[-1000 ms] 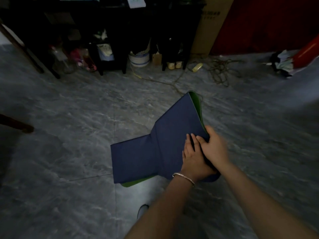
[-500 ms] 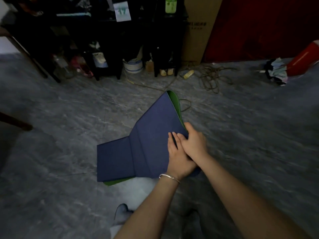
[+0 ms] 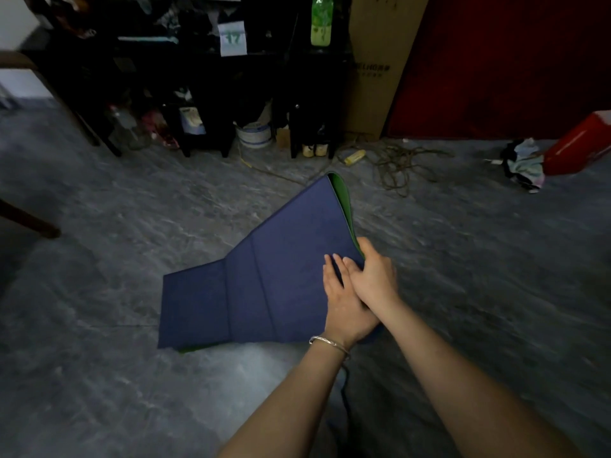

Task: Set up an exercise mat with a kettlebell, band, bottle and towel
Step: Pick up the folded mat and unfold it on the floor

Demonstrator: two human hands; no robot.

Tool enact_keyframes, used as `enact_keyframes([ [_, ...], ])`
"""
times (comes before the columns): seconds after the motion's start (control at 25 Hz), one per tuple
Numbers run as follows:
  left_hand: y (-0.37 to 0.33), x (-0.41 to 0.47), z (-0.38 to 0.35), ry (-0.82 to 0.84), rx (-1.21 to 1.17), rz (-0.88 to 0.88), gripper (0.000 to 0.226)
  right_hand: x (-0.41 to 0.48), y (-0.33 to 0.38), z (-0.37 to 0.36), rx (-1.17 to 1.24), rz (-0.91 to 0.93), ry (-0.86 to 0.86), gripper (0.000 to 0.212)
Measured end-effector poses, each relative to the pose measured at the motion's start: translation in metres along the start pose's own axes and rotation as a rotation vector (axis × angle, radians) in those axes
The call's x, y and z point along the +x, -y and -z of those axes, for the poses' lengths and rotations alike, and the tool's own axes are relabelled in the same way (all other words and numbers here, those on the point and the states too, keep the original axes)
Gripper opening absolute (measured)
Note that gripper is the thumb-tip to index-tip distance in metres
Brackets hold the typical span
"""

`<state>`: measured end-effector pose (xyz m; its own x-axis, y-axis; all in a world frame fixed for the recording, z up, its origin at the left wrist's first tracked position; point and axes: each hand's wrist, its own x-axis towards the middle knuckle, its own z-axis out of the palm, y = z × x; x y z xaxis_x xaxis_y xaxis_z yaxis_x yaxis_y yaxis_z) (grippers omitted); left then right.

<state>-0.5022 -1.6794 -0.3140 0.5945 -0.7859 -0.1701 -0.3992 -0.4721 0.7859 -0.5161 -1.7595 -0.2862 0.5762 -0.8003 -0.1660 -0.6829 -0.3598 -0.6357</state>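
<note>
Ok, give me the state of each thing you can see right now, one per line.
mat: partly unfolded, blue side up, left panels flat on floor, right end lifted, green underside showing
left hand: resting flat on the mat
right hand: gripping the mat's right edge
green bottle: upright on the dark shelf
cord: tangled loose on the floor
cloth: crumpled on the floor by the red thing
</note>
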Motion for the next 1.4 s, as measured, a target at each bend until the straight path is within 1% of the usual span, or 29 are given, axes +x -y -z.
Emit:
enact_keyframes([
  [0.28, -0.078, 0.049, -0.038, 0.065, -0.030, -0.089, 0.103, 0.045, -0.032, 0.084, -0.105, -0.045, -0.102, 0.041],
  [0.4, -0.096, 0.064, -0.057, 0.091, -0.018, -0.109, 0.103, 0.057, -0.046, 0.106, -0.101, -0.047, -0.113, 0.041],
  [0.52, -0.111, 0.076, -0.078, 0.113, -0.055, -0.094, 0.108, 0.066, -0.064, 0.125, -0.103, -0.050, -0.108, 0.040],
  [0.64, -0.131, 0.081, -0.108, 0.131, -0.103, -0.047, 0.122, 0.072, -0.090, 0.147, -0.099, -0.052, -0.099, 0.037],
  [0.68, -0.139, 0.082, -0.119, 0.133, -0.111, -0.038, 0.124, 0.074, -0.101, 0.156, -0.101, -0.058, -0.090, 0.037],
  [0.76, -0.156, 0.086, -0.141, 0.129, -0.110, -0.025, 0.118, 0.079, -0.124, 0.172, -0.089, -0.062, -0.071, 0.037],
  [0.88, -0.188, 0.092, -0.188, 0.079, -0.091, 0.016, 0.108, 0.090, -0.168, 0.203, -0.082, -0.027, -0.012, 0.037],
  [1.04, -0.217, 0.102, -0.252, 0.016, -0.106, 0.070, 0.103, 0.106, -0.224, 0.234, -0.131, 0.016, 0.046, 0.039],
  [1.12, -0.233, 0.109, -0.285, 0.011, -0.141, 0.090, 0.107, 0.116, -0.255, 0.247, -0.150, 0.046, 0.068, 0.039],
  [1.2, -0.244, 0.118, -0.309, 0.019, -0.179, 0.119, 0.117, 0.127, -0.281, 0.257, -0.171, 0.061, 0.093, 0.037],
  [1.24, -0.253, 0.126, -0.336, 0.028, -0.177, 0.115, 0.120, 0.138, -0.307, 0.264, -0.184, 0.034, 0.108, 0.038],
  [1.32, -0.248, 0.136, -0.357, 0.022, -0.148, 0.100, 0.119, 0.143, -0.326, 0.266, -0.163, 0.027, 0.108, 0.039],
  [1.4, -0.244, 0.147, -0.384, 0.015, -0.124, 0.073, 0.111, 0.151, -0.346, 0.268, -0.133, 0.021, 0.107, 0.039],
])
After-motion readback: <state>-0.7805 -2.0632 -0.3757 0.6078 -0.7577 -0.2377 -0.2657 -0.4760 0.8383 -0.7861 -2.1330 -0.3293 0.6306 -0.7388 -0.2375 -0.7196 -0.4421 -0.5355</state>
